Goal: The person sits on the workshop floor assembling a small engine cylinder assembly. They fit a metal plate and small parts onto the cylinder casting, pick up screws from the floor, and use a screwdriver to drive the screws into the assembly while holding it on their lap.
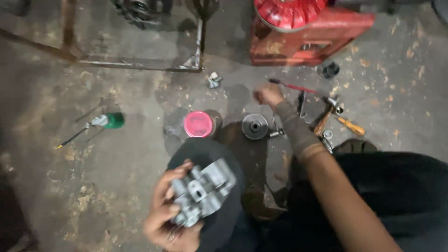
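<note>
Head view, looking down on a grimy workshop floor (116,186): a grey cast-metal engine part (201,192), blocky, with several ports and bosses on its face, sits low in the frame over the person's dark-clothed knee, clasped in the left hand (167,212). The fingers (173,171) curl round its left edge and underside, closed firmly on the casting, which is tilted up to the right.

The right hand (268,95) stretches well away from it, the arm fully extended across the middle of the frame with a dark, stained sleeve cuff over the wrist. The hand is blurred; its fingers look bunched near the handle end of a red-handled tool (293,87), but whether they grip it cannot be told.

Between the two hands, on the floor, stand a pink-lidded round tin (198,123) and, just beside it, a dark metal pulley (255,126). Right of the forearm lies a cluster of sockets and an orange-handled screwdriver (351,126). A green-handled screwdriver (100,123) lies well apart on the left. A red machine housing (308,39) stands at the top.
</note>
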